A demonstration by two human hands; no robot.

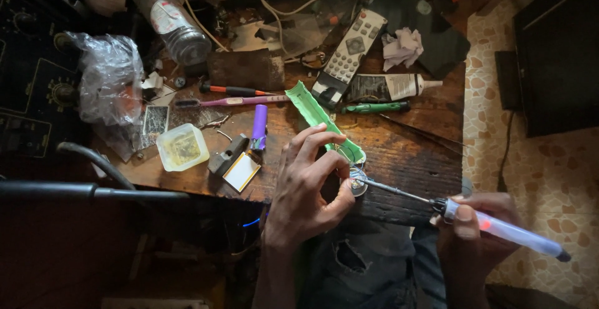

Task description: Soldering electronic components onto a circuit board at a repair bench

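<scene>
My left hand (309,184) pinches a small round metal part (357,186) at the near edge of the dark wooden bench (405,153). A thin wire runs from the part up to a long green plastic casing (321,119) lying under my fingers. My right hand (471,234) grips a soldering iron (499,226) with a pale translucent handle and a red glow inside. Its metal tip (374,184) touches the round part.
The bench holds a purple cylindrical cell (259,126), a small tub of flux (181,147), a toothbrush (231,101), screwdrivers (374,107), a glue tube (390,87), a remote control (349,50), a plastic bottle (175,22) and a crumpled bag (109,78). Tiled floor (536,159) lies to the right.
</scene>
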